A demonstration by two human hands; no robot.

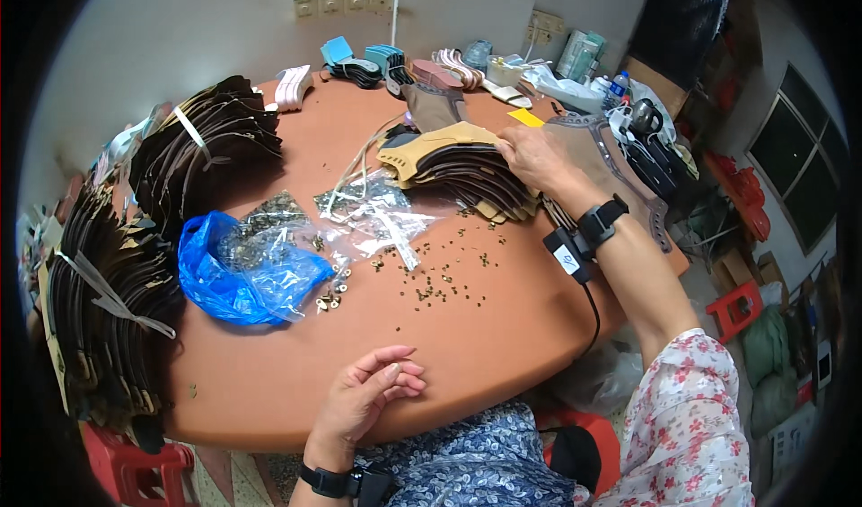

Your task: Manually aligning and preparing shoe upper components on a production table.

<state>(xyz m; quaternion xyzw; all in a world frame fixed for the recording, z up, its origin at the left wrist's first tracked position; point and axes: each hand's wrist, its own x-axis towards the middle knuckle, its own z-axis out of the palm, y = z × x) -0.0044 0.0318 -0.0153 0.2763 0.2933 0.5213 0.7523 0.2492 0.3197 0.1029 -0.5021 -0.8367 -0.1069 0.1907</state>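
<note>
My right hand (539, 159) reaches to the right end of a fanned stack of shoe upper pieces (449, 146), tan on top with dark brown layers below. Its fingers are closed at the edge of the top piece; the fingertips are partly hidden. My left hand (370, 390) hovers at the table's front edge, fingers loosely bent and apart, nothing in it. Beyond it, small brass-coloured metal fittings (437, 290) lie scattered. A blue plastic bag (202, 278) and a clear bag (373, 206) lie to the left of them.
Tied bundles of dark upper pieces (211, 139) stand along the left of the orange-brown table (296, 381). Brown upper pieces (600, 152) lie beyond my right wrist. A small black box with a cable (566, 254) is by my right forearm. Bottles (618, 88) stand at the back right.
</note>
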